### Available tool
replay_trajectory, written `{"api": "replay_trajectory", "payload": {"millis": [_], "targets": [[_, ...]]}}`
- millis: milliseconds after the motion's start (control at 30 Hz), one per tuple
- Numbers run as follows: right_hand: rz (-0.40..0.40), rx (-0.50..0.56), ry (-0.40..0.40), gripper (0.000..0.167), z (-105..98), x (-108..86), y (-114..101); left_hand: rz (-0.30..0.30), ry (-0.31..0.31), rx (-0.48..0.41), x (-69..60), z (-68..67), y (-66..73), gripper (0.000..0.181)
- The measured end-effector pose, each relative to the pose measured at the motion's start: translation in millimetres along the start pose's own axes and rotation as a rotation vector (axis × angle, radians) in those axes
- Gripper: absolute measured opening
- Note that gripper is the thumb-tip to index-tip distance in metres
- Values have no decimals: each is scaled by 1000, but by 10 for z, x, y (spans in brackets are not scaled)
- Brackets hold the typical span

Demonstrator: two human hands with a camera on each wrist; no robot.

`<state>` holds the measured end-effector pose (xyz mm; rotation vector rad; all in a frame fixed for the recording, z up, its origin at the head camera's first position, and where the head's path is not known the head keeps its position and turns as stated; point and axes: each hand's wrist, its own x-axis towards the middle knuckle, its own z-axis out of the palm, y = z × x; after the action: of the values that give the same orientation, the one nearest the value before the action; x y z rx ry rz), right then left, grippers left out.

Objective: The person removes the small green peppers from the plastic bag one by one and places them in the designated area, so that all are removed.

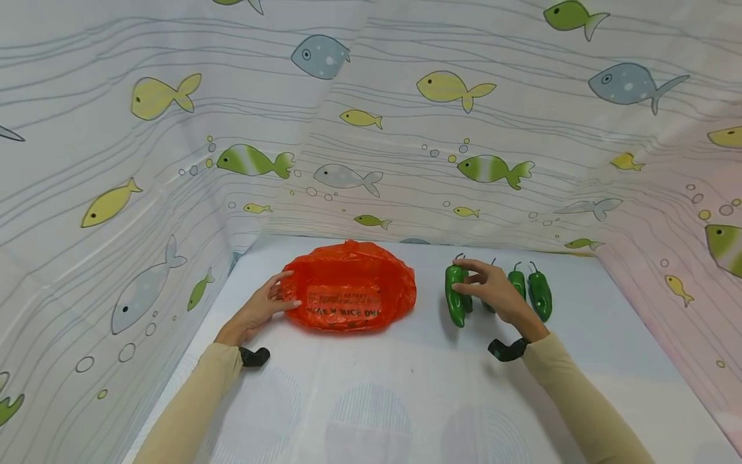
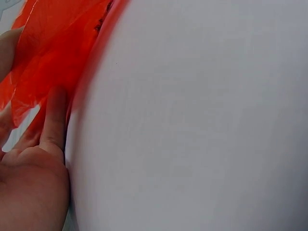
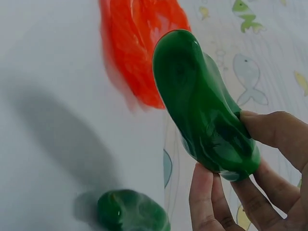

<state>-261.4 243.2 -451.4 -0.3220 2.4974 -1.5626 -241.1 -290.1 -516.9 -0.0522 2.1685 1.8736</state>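
Note:
An orange-red plastic bag (image 1: 348, 322) lies with its mouth spread wide, dark print showing inside. At its left rim my left hand (image 1: 261, 308) holds the plastic film, thumb and forefinger apart along the edge. In the left wrist view, the fingers (image 2: 55, 118) lie against the bag (image 2: 57, 57). My right hand (image 1: 493, 287) pinches a glossy green chili pepper (image 1: 455, 296) between thumb and fingertips, to the right of the bag. The right wrist view shows this pepper (image 3: 202, 106) raised above the table, its shadow beneath, with another pepper (image 3: 132, 211) below.
More green peppers (image 1: 540, 295) with thin stems lie in a row beneath and right of my right hand. White cloth (image 1: 371, 386) with pale circles covers the table. Fish-patterned sheets (image 1: 394, 148) enclose the back and both sides.

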Motion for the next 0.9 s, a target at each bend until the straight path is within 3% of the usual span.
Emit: {"api": "replay_trajectory", "payload": {"millis": [900], "targets": [[42, -46, 107, 73, -590, -395, 307, 3, -5, -21, -11, -17, -6, 95]]}}
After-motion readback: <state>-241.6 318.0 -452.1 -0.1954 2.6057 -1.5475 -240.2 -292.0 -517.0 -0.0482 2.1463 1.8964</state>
